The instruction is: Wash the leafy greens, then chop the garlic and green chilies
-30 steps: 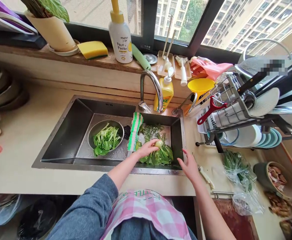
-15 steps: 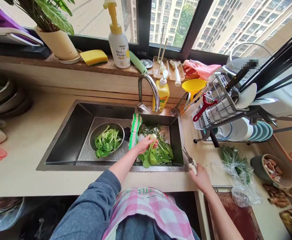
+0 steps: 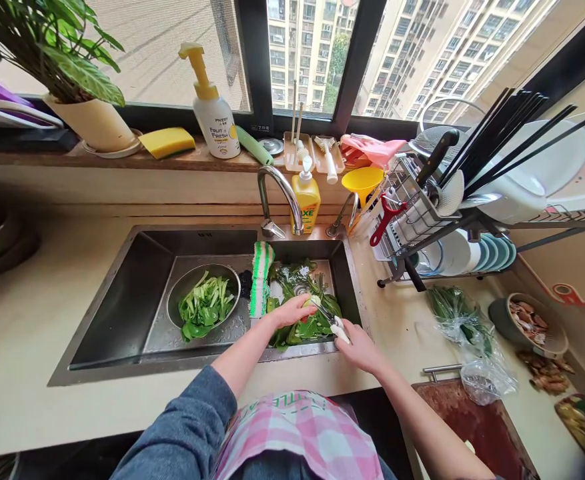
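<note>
Over the right part of the sink (image 3: 89,370), my left hand (image 3: 292,311) is closed around the pale base of a leafy green (image 3: 313,303), its leaves hanging down. My right hand (image 3: 361,348) grips a small white-handled knife (image 3: 336,324), its metal blade reaching to the cut end of that green. The blade's exact shape is hard to make out. More loose leafy greens (image 3: 317,327) lie in the sink below both hands. On the sink's left side, a round metal bowl (image 3: 171,303) contains trimmed greens (image 3: 205,303).
A green-and-white striped cloth (image 3: 261,280) lies between bowl and greens. The faucet (image 3: 282,187) arches over the sink's back edge beside a yellow soap bottle (image 3: 306,203). Rightward stand a dish rack (image 3: 407,250), bagged greens (image 3: 457,313) and a reddish-brown board (image 3: 477,420).
My right hand has brought the knife leftward from the counter beside the sink to the green in my left hand. The view has shifted slightly.
</note>
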`<act>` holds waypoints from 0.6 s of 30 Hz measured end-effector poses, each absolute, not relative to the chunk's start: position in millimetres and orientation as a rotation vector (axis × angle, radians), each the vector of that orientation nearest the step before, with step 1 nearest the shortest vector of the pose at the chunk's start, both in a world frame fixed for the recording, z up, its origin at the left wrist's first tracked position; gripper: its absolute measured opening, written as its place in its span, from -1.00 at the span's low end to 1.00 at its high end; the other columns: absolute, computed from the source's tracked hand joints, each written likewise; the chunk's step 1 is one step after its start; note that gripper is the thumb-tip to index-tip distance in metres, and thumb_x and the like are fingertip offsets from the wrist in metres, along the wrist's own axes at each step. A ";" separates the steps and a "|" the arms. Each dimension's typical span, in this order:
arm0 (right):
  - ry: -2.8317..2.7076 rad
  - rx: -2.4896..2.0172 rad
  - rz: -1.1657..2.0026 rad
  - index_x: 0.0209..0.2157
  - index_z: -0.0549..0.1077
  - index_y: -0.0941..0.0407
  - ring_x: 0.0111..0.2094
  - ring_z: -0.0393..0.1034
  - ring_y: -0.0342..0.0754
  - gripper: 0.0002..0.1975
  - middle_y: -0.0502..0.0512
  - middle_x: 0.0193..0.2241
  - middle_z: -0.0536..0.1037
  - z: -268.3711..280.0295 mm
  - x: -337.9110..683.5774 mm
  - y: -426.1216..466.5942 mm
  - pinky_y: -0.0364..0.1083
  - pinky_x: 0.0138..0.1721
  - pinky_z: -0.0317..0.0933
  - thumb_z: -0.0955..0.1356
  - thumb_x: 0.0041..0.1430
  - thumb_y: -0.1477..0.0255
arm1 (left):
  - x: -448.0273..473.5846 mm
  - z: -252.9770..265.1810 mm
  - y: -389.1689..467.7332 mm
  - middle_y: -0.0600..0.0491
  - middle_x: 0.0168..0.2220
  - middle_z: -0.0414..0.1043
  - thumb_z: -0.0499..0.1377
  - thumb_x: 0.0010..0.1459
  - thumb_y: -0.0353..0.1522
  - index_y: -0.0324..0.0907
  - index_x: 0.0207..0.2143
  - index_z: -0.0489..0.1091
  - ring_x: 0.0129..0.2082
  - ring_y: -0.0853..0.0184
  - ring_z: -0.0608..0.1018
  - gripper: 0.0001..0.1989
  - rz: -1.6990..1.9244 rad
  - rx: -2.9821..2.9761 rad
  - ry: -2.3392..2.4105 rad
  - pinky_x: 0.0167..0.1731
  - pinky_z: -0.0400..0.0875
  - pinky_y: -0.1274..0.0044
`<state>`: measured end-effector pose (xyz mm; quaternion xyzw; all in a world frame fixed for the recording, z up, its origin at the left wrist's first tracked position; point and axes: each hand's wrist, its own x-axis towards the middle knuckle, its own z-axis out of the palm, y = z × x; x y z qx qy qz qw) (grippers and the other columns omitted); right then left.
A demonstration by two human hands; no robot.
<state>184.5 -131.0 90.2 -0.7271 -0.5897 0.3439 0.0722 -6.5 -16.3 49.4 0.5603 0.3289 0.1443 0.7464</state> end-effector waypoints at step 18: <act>-1.543 -2.185 1.136 -0.57 0.36 0.13 -0.60 0.08 -0.19 -0.75 -0.08 -0.68 0.27 69.6 182.7 -154.1 -0.19 -0.56 -0.15 0.20 0.04 0.31 | 8.3 36.5 -12.8 0.18 -0.57 0.20 0.16 -0.05 -0.08 -0.21 -0.44 0.19 -0.64 0.54 0.17 -0.62 0.102 1.306 0.702 -0.63 0.02 0.62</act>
